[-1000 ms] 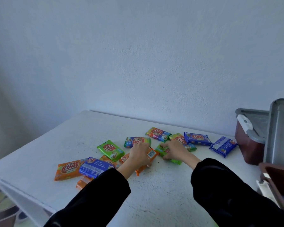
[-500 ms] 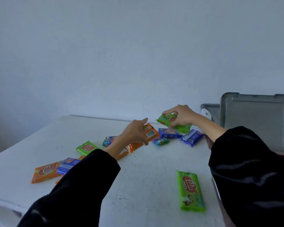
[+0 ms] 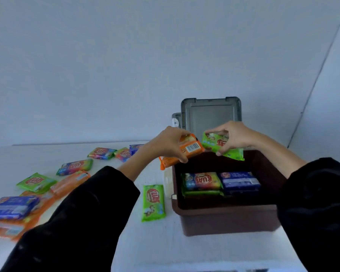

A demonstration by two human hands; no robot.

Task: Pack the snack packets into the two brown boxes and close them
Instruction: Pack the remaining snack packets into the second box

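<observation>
Right of centre in the frame, on the white desk [image 3: 165, 250]: one brown box [image 3: 227, 218], lid [image 3: 211, 112] raised upright behind it. Contents visible: two packets side by side on the floor of the box, one multicoloured [image 3: 202, 181] lying on another green one, one blue [image 3: 239, 181].

Held above the far rim of the box: one orange packet [image 3: 185, 152], barcode side up, fingers of the left hand [image 3: 169, 142] clamped on it; one green packet [image 3: 223, 147], fingers of the right hand [image 3: 234, 137] clamped on its top and near edge. The two packets nearly touch.

Step in hand, by judgement: loading the box, two packets at once. Next move calls for lowering both into the free space behind the packets already inside and laying them flat so the lid can shut.

Second box: only a grey corner [image 3: 176, 120] shows behind the raised lid, centre frame; its state cannot be told.

Loose stock on the desk:
- green packet [image 3: 153, 202], one, just left of the box
- green packet [image 3: 35, 182], one, left of frame
- multicoloured packets, about three, centre left toward the wall [image 3: 75, 166]
- blue, one at lower left [image 3: 12, 207]; another partly hidden behind the left wrist
- orange, several overlapping at lower left [image 3: 70, 183]; exact count cannot be told
</observation>
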